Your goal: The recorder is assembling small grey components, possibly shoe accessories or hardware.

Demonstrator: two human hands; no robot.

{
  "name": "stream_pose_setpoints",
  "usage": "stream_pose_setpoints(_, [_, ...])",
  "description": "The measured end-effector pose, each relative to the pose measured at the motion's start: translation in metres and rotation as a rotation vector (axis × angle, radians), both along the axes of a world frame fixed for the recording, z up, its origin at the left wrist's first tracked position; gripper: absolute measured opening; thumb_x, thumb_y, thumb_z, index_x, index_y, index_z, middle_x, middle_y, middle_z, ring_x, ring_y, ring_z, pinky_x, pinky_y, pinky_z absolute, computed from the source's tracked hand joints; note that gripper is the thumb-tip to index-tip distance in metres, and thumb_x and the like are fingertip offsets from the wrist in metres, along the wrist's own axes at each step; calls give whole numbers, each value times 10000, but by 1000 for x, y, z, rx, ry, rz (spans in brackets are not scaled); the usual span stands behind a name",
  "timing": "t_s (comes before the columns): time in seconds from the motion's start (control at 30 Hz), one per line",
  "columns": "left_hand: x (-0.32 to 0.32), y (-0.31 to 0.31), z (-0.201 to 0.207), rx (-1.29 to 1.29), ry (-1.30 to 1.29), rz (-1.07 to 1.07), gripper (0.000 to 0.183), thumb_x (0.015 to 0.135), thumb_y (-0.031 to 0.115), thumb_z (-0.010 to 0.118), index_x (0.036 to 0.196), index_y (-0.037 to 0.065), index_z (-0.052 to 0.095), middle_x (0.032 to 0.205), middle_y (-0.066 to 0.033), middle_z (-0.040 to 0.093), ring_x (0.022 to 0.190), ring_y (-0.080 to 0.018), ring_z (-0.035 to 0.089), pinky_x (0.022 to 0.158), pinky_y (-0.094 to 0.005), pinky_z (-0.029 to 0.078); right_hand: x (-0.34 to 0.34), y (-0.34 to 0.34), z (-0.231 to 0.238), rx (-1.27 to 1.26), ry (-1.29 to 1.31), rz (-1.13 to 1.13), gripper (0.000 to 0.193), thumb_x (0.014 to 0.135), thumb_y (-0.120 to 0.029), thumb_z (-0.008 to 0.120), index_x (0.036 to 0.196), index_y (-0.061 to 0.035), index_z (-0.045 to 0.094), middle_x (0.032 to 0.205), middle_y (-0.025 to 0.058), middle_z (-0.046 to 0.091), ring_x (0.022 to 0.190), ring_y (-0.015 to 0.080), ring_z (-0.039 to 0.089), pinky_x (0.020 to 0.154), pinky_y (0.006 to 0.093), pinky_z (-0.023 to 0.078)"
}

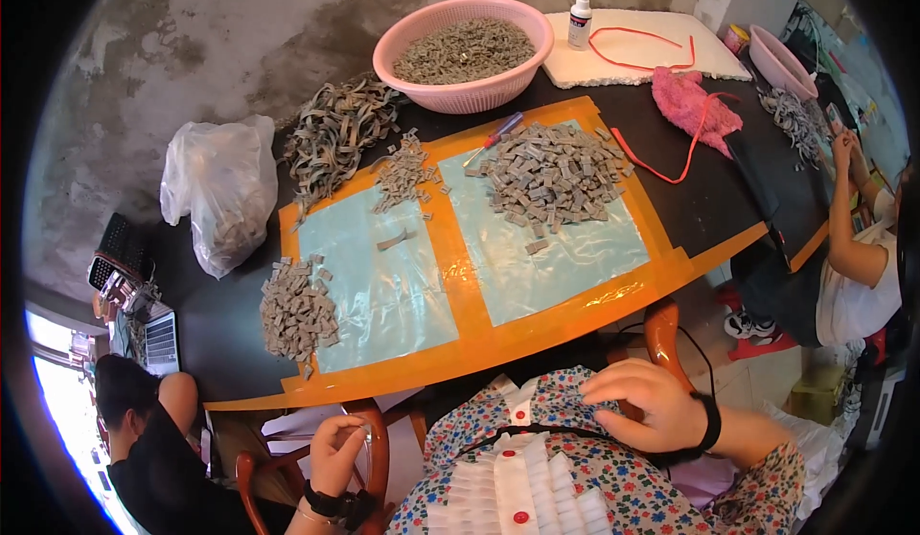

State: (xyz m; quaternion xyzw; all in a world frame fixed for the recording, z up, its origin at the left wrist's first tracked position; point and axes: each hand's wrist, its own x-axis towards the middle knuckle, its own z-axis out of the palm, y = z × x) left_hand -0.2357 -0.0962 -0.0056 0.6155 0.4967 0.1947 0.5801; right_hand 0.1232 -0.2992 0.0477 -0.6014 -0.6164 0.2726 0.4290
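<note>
From the head camera, my left hand (335,451) rests curled on the curved wooden chair arm (376,439), gripping nothing else. My right hand (652,403) lies loosely bent on my floral patterned blouse (613,482), fingertips touching the cloth near the collar, holding no piece.

Judging by the piles, the sorting looks partway through: a large heap of small grey rectangular tabs (556,179) sits on the right clear plastic sheet (565,262), two smaller grey heaps (297,310) and (404,176) lie on the left sheet's edges, and one stray grey piece (391,240) lies between them. Uncut grey strips (335,133) and a full pink plastic colander (464,51) wait at the back of the black tabletop (220,343).

All of these lie well apart from both hands, ahead of me across the orange-taped edge (479,339).
</note>
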Motion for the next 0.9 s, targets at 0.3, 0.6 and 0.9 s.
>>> stream_pose_setpoints(0.3, [75, 14, 54, -56, -338, -294, 123, 852, 28, 561, 959, -32, 565, 946, -121, 618, 847, -146, 590, 779, -271, 472, 48, 94, 70, 365, -246, 102, 98, 767, -41, 614, 865, -36, 614, 776, 93, 611, 696, 251, 592, 611, 325, 463])
stream_pose_setpoints(0.6, [130, 43, 38, -81, -420, -213, 152, 881, 129, 552, 945, -6, 578, 905, -77, 623, 793, -125, 578, 750, -260, 458, 19, 132, 38, 314, 75, 340, 91, 782, -17, 613, 870, -25, 635, 801, 90, 635, 725, 214, 604, 655, 292, 464])
stream_pose_setpoints(0.9, [138, 89, 35, -222, -631, -6, 154, 877, 145, 556, 958, 16, 571, 884, -76, 617, 796, -140, 568, 746, -267, 451, -106, 133, 28, 281, 510, 745, 94, 810, -96, 603, 895, -59, 618, 757, 78, 589, 716, 224, 572, 621, 304, 450])
